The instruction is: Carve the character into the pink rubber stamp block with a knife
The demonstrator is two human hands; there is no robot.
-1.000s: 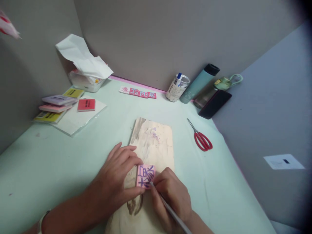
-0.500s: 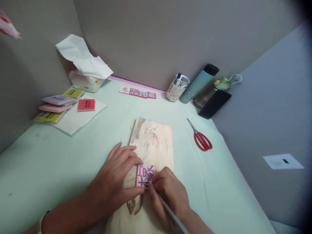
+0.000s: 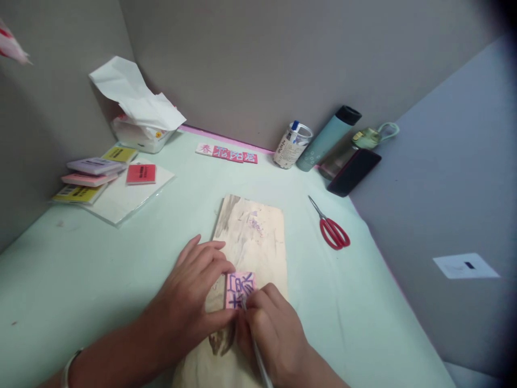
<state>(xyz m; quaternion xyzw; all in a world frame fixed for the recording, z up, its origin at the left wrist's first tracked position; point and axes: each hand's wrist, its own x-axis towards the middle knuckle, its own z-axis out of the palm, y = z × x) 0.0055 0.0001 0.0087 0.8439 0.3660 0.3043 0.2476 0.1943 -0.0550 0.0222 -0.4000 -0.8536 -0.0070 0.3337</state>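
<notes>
A pale green tabletop (image 3: 121, 280) carries a wooden board (image 3: 266, 231), near the middle. The left hand (image 3: 194, 291) reaches over the board from the left, gripping with index finger and thumb; the right hand (image 3: 277, 328), to its right, is curled around a slim grey tool (image 3: 259, 357), its tip pointing far and left. Smallest, the pink block (image 3: 241, 284) lies on the board's near half, between the left index finger at its far-left corner and thumb at its near edge, tool tip at its near-right part.

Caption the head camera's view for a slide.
On a pale board, the left hand steadies a pink block with purple markings while the right hand holds a slim tool to it.
</notes>
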